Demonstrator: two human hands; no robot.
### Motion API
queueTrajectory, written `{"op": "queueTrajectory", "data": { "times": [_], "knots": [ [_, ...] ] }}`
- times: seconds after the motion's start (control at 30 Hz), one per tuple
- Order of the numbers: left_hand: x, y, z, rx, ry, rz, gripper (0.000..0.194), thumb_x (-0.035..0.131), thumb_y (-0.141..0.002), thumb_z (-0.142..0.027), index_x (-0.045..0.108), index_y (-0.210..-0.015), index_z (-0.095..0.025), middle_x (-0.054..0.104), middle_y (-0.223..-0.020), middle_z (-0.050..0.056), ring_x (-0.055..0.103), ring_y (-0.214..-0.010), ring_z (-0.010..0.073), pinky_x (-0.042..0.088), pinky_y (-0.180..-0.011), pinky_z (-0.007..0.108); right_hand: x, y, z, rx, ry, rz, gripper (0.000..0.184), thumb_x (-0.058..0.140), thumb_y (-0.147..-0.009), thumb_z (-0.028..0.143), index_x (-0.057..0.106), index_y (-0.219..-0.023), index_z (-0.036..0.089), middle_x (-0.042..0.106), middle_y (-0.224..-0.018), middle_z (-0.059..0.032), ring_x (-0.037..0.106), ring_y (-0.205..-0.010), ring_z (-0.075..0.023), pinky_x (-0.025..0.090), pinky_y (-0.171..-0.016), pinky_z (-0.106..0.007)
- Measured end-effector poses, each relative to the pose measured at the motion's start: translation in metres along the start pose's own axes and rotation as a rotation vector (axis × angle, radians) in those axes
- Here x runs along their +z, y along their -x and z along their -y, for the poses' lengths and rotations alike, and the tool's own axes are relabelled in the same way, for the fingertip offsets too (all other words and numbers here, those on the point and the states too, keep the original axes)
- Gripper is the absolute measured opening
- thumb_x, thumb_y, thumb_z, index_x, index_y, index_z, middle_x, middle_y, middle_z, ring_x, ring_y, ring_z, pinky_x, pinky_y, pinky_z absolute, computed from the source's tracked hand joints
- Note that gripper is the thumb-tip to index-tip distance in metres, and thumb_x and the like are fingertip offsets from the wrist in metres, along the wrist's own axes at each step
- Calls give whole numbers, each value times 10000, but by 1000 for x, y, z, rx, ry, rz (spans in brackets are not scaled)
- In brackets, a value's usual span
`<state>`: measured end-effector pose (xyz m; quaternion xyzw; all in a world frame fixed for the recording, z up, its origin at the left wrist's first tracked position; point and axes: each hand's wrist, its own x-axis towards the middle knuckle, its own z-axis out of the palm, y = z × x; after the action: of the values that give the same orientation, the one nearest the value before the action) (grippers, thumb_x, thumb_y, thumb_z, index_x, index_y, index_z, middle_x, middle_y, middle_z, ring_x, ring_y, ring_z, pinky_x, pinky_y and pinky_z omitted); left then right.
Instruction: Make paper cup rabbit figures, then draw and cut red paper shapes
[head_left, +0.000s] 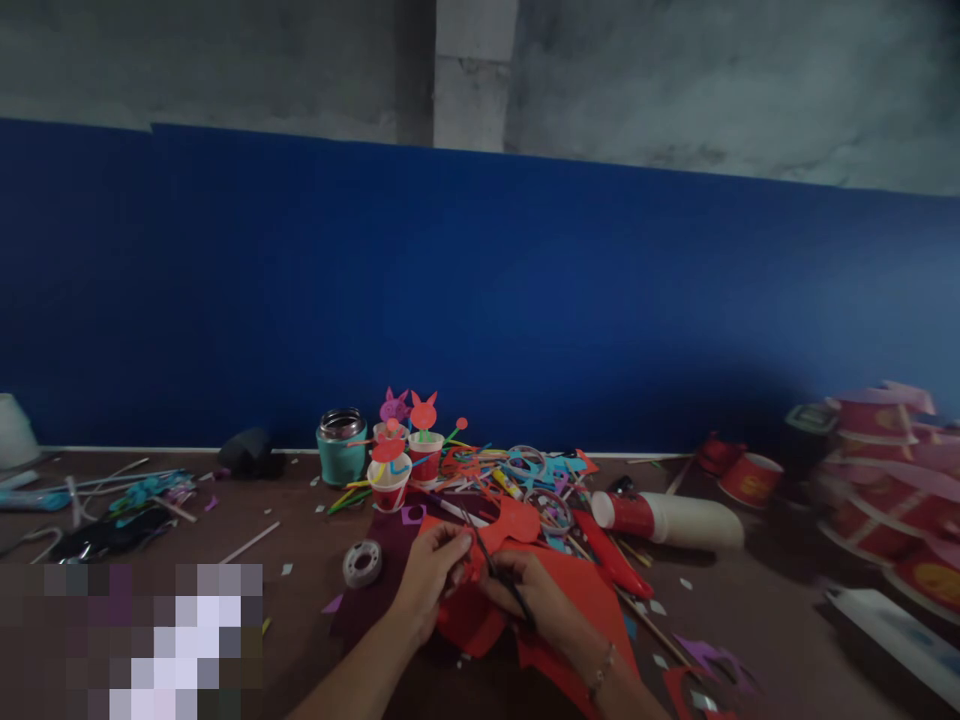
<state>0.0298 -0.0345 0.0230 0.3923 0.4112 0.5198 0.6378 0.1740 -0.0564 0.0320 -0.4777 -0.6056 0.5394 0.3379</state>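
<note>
Between my hands is a piece of red paper being held over larger red sheets. My left hand pinches its left side. In my right hand is a pair of scissors with dark handles, its blades pointing up and left beside the paper. The fingers of my right hand are closed around the handles. Just beyond my hands lies a red paper cutout with rounded ends. A large red sheet spreads under my right hand and wrist.
Paper cups with animal-face cutouts stand behind my hands, beside a teal jar. A tape roll lies to the left. Stacked cups lie on their side at the right, near paper scraps and sticks. A blue panel closes the back.
</note>
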Motion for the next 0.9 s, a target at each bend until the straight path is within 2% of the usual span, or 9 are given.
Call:
{"op": "queueTrajectory", "data": {
  "times": [0.13, 0.47, 0.63, 0.9],
  "knots": [
    [0, 0, 0, 6, -5, -7, 323, 710, -599, -426, 535, -648, -159, 491, -426, -61, 297, -336, 29, 126, -346, 173, 0, 0, 3, 7, -5, -2, 386, 636, -650, 517, 430, -548, 206, 344, -428, 94, 280, -352, -45, 238, -355, -186],
    [-1, 0, 0, -7, -11, -1, 314, 723, -571, -407, 536, -634, -163, 477, -426, -71, 299, -332, 30, 130, -344, 172, -3, 0, -2, 14, 17, 32, 320, 647, -657, 475, 491, -609, 200, 405, -484, 78, 331, -378, -52, 237, -355, -178],
    [-1, 0, 0, -12, -17, 3, 306, 720, -573, -399, 524, -620, -170, 458, -401, -80, 284, -327, 28, 127, -345, 171, -3, -2, -5, -11, 47, 5, 336, 633, -665, 485, 472, -567, 207, 374, -473, 74, 297, -377, -55, 244, -364, -189],
    [-2, 1, -1, -25, -23, 15, 284, 689, -606, -397, 520, -641, -172, 445, -388, -82, 265, -334, 28, 132, -354, 171, -3, -2, -7, 27, 12, 12, 308, 633, -671, 470, 483, -594, 213, 384, -431, 87, 302, -352, -61, 222, -359, -192]
  ]
}}
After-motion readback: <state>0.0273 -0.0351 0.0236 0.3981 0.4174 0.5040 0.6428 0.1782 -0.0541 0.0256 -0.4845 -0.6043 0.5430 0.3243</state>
